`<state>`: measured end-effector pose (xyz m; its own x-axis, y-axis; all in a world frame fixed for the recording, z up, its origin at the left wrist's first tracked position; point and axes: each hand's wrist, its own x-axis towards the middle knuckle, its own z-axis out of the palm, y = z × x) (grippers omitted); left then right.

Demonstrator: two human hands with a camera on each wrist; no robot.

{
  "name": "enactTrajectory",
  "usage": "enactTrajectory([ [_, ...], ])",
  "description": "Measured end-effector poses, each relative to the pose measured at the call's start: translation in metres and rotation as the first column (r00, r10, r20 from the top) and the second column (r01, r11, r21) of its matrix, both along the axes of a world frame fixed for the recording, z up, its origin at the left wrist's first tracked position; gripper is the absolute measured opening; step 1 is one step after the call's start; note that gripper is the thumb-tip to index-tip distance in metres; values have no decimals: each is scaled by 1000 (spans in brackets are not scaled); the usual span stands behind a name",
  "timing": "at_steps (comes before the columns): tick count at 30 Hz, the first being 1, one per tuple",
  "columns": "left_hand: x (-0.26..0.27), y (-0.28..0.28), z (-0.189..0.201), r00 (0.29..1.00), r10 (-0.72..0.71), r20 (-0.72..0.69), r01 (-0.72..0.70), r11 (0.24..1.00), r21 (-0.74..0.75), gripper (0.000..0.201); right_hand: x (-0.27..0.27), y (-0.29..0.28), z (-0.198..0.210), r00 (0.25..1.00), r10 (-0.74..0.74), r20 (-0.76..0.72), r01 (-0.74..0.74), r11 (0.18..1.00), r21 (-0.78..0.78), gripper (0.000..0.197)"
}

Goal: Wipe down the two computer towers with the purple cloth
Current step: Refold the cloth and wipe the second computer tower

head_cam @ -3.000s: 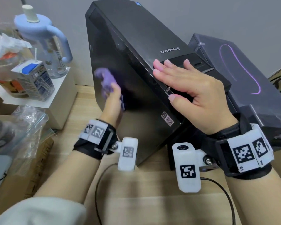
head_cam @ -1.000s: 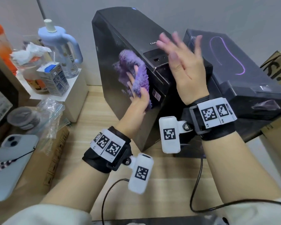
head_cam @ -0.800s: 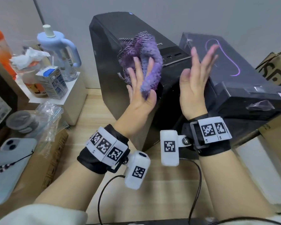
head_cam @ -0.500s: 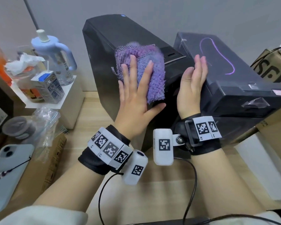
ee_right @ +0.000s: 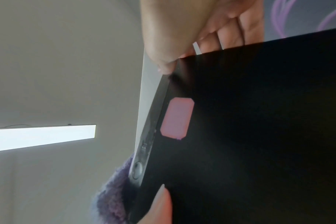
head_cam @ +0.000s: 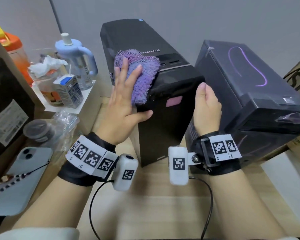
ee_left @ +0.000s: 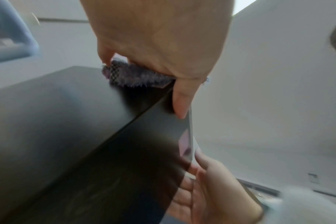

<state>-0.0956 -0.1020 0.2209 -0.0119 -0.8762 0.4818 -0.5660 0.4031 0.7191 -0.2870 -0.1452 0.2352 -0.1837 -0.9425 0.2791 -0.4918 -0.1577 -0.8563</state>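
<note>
Two towers standing side by side — left hand (head_cam: 124,108) pressing purple cloth (head_cam: 140,73) flat-fingered on "lenovo" tower (head_cam: 156,87); right hand (head_cam: 206,108) clasping its front corner beside second tower (head_cam: 249,94).

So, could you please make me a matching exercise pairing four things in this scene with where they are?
Things:
1. cloth
2. right hand
3. phone
4. carton

Places:
A. on the white stand left of the Lenovo tower
B. pressed flat under the left hand on the Lenovo tower's top
C. lying at the near left
D. between the two towers, at the Lenovo tower's right edge

Pairs: 1-B, 2-D, 3-C, 4-A
</note>
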Motion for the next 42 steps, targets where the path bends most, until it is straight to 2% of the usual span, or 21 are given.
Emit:
enactTrajectory([
  [4, 31, 2, 12, 990, 2, -138, 4, 999, 43, 91, 18, 13, -7, 996, 58, -69, -61, 997, -42, 25],
  [5, 39, 3, 15, 989, 3, -148, 4, 999, 49, 87, 25, 16, -8, 994, 79, -82, -83, 995, -49, 26],
  [8, 59, 6, 22, 989, 6, -150, 6, 997, 82, 68, 43, 21, -11, 985, 143, -101, -151, 986, -77, 55],
  [10, 67, 5, 24, 991, 33, -130, -24, 997, 70, 62, 51, 22, -10, 981, 166, -99, -173, 983, -64, 50],
  [14, 67, 2, 28, 995, 98, -1, -98, 994, -43, 39, 58, 23, -9, 980, 147, -130, -157, 985, -71, 44],
  [16, 60, 2, 30, 988, 113, 108, -102, 990, -99, 38, 58, 24, -10, 983, 126, -131, -135, 989, -59, 35],
  [18, 46, 3, 33, 942, 146, 302, -95, 979, -180, 44, 56, 26, -11, 988, 96, -124, -103, 993, -51, 25],
  [21, 21, 7, 36, 815, 185, 548, -56, 968, -243, 46, 52, 33, -12, 989, 84, -125, -87, 996, -20, 51],
  [23, 7, 10, 36, 789, 147, 596, 13, 967, -255, 44, 48, 38, -12, 990, 118, -81, -119, 993, -11, 44],
  [26, -9, 18, 33, 809, 41, 587, 119, 965, -232, 43, 44, 42, -14, 964, 236, 123, -244, 968, 57, 35],
  [28, -16, 25, 31, 849, -56, 526, 184, 963, -194, 42, 40, 46, -18, 904, 286, 318, -318, 947, 52, 42],
  [30, -20, 33, 30, 916, -204, 345, 267, 953, -146, 41, 32, 52, -22, 815, 342, 468, -358, 932, -58, 78],
  [31, -23, 37, 29, 935, -300, 187, 325, 938, -122, 42, 26, 55, -23, 775, 362, 518, -355, 928, -117, 99],
  [32, -27, 41, 31, 916, -401, -14, 398, 913, -89, 43, 20, 59, -23, 740, 377, 558, -349, 923, -160, 114],
  [33, -32, 45, 34, 857, -464, -224, 464, 884, -53, 40, 12, 63, -21, 710, 392, 585, -351, 917, -189, 119],
  [35, -46, 50, 38, 738, -428, -522, 514, 857, 24, 31, -1, 72, -17, 676, 412, 611, -381, 905, -189, 105],
  [37, -62, 51, 36, 656, -333, -677, 529, 843, 98, 34, -15, 81, -13, 687, 391, 613, -392, 909, -140, 77],
  [39, -80, 51, 31, 585, -299, -754, 567, 816, 116, 37, -29, 87, -14, 716, 336, 612, -347, 932, -106, 49],
  [41, -102, 50, 28, 583, -276, -764, 566, 812, 138, 37, -45, 92, -15, 735, 275, 620, -257, 959, -120, 19],
  [42, -113, 51, 27, 592, -269, -760, 560, 815, 148, 36, -55, 94, -15, 727, 243, 642, -213, 969, -126, 10],
])
